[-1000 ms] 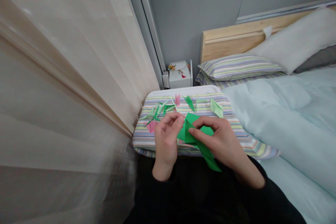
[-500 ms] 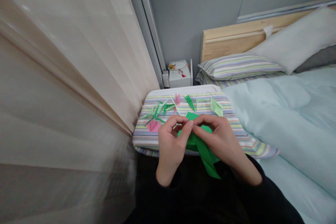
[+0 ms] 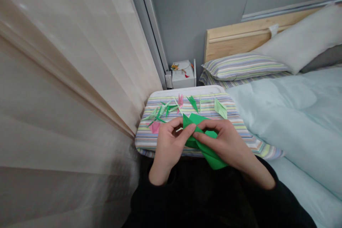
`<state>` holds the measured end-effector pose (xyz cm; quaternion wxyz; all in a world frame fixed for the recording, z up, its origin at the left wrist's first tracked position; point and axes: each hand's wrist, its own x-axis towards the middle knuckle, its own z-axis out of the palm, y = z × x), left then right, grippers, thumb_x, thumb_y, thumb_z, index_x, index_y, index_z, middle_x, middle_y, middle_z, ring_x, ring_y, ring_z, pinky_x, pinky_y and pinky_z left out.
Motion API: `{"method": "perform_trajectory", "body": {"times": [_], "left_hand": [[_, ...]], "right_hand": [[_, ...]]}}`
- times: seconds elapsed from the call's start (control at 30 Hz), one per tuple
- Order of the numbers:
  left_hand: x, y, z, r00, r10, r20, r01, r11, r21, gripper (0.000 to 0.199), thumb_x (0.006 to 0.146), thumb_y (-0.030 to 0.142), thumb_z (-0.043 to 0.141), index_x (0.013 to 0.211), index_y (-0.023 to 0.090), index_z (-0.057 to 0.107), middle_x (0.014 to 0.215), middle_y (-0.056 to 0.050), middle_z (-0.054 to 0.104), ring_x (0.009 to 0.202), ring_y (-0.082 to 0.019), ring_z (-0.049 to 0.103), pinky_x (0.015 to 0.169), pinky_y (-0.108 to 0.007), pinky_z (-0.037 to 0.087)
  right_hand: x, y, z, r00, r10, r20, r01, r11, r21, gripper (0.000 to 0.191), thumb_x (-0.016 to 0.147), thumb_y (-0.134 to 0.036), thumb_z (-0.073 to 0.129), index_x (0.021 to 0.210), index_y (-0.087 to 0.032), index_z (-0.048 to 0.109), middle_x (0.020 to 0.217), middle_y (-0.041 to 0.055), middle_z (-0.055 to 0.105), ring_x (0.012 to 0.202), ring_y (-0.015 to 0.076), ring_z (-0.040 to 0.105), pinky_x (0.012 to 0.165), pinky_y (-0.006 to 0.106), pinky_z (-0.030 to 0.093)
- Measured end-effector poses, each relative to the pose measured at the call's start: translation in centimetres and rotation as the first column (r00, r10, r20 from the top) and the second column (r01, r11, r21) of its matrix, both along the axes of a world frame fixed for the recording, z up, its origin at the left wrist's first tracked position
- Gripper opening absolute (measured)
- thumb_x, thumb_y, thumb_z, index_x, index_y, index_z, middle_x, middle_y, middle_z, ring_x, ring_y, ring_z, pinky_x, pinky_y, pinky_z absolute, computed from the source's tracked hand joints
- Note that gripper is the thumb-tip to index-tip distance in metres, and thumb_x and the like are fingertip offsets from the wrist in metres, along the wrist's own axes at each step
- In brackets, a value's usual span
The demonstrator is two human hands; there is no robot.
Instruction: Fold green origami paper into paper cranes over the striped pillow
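A folded sheet of green origami paper (image 3: 211, 155) is held slantwise between both hands over the near edge of a small table (image 3: 157, 94). My left hand (image 3: 172, 142) pinches it near its upper point with thumb and fingers. Close beside, my right hand (image 3: 226, 140) grips the folded edge, thumb on top; its fingertips are partly hidden by the paper. More green paper (image 3: 196, 117) lies behind the hands on the striped cloth (image 3: 146, 140). Beyond it are a pink folded piece (image 3: 154, 127), a dark green one (image 3: 192, 103) and a light green one (image 3: 220, 108).
Several thin green folded pieces (image 3: 162, 110) lie together at the table's left. A beige curtain (image 3: 93, 60) hangs along the left side. To the right is a bed with a pale blue quilt (image 3: 280, 110). A white cabinet (image 3: 183, 80) stands behind the table.
The held green paper has shifted, so its upper point now shows above my fingers and its lower end sits higher. My left hand has moved slightly left.
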<state>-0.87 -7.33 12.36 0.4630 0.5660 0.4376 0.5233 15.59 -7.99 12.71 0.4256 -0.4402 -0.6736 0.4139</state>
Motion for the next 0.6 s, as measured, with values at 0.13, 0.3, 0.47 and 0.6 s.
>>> {"method": "perform_trajectory", "body": {"times": [0.13,0.3,0.47,0.6], "left_hand": [[-0.25,-0.03,-0.49,0.997,0.069,0.02,-0.069,0.998,-0.004,0.03,0.08,0.037,0.08,0.065,0.016,0.064,0.063,0.002,0.054,0.061,-0.011,0.046,0.057,-0.024,0.039],[-0.26,0.01,-0.64,0.995,0.09,0.044,-0.09,0.996,-0.002,0.027,0.081,0.035,0.08,0.068,0.016,0.066,0.065,0.002,0.055,0.062,-0.011,0.045,0.057,-0.023,0.037],[-0.18,-0.21,-0.39,0.993,0.114,0.016,-0.114,0.994,-0.005,0.026,0.079,0.036,0.081,0.069,0.016,0.067,0.065,0.002,0.057,0.062,-0.012,0.047,0.058,-0.024,0.039],[-0.27,-0.3,-0.38,0.992,0.123,0.01,-0.124,0.992,0.009,0.024,0.078,0.035,0.082,0.07,0.016,0.069,0.066,0.001,0.059,0.063,-0.012,0.049,0.06,-0.024,0.041]], "right_hand": [[0.42,0.0,0.1,0.997,-0.046,-0.069,0.045,0.999,-0.026,0.012,0.081,-0.025,0.075,0.08,-0.02,0.064,0.074,-0.0015,0.07,0.071,0.016,0.065,0.068,0.027,0.049],[0.68,-0.15,0.25,0.997,-0.047,-0.056,0.046,0.999,-0.021,0.013,0.081,-0.026,0.075,0.073,-0.02,0.066,0.071,-0.0001,0.07,0.069,0.0158,0.065,0.067,0.028,0.05],[0.47,-0.08,0.37,0.995,-0.057,-0.08,0.054,0.998,-0.042,0.014,0.079,-0.027,0.077,0.073,-0.02,0.067,0.07,-0.0001,0.071,0.067,0.0162,0.065,0.065,0.028,0.051],[0.43,0.04,0.41,0.995,-0.042,-0.092,0.037,0.998,-0.057,0.015,0.08,-0.027,0.075,0.069,-0.02,0.067,0.067,-0.0008,0.07,0.064,0.0151,0.063,0.064,0.028,0.049]]}}
